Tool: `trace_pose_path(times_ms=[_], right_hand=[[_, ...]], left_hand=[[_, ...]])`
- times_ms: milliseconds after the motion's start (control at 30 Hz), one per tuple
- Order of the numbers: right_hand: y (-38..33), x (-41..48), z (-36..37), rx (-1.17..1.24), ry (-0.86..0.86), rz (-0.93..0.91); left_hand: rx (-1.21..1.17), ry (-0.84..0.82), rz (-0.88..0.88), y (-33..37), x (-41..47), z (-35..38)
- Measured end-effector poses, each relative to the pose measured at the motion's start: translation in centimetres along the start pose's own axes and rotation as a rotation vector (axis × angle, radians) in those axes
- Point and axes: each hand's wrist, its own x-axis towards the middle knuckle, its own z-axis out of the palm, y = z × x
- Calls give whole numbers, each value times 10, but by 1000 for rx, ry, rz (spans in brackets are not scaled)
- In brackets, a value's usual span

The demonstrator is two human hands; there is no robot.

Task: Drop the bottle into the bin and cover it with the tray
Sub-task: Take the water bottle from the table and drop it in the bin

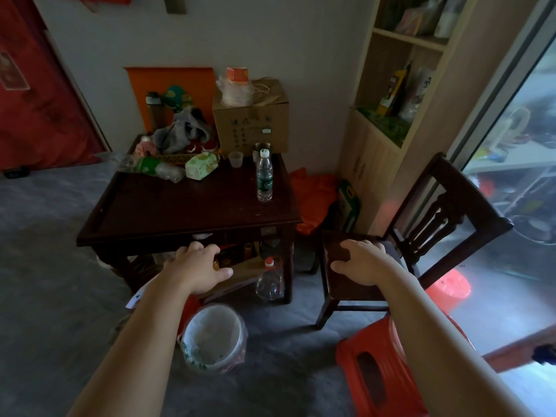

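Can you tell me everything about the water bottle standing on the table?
The bottle is clear plastic with a white cap and a green label around its middle. It stands upright with its cap on, near the right edge of the dark wooden table, in front of a cardboard box. A small clear cup and a metal cup stand just behind it, apart from it as far as I can tell. How full it is I cannot tell. Only the table touches it; neither hand is near it.
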Motion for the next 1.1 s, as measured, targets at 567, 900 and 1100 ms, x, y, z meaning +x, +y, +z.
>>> trace_pose_path(times_ms=[567, 900, 1100], right_hand=[[9, 121, -54, -1, -36, -80], [14, 171, -65, -5, -114, -121], [0, 194, -66, 1, -135, -139]], left_hand=[[7, -11, -76, 61, 103, -32], [19, -3, -144, 76, 133, -37], [32, 2, -156, 68, 155, -46]])
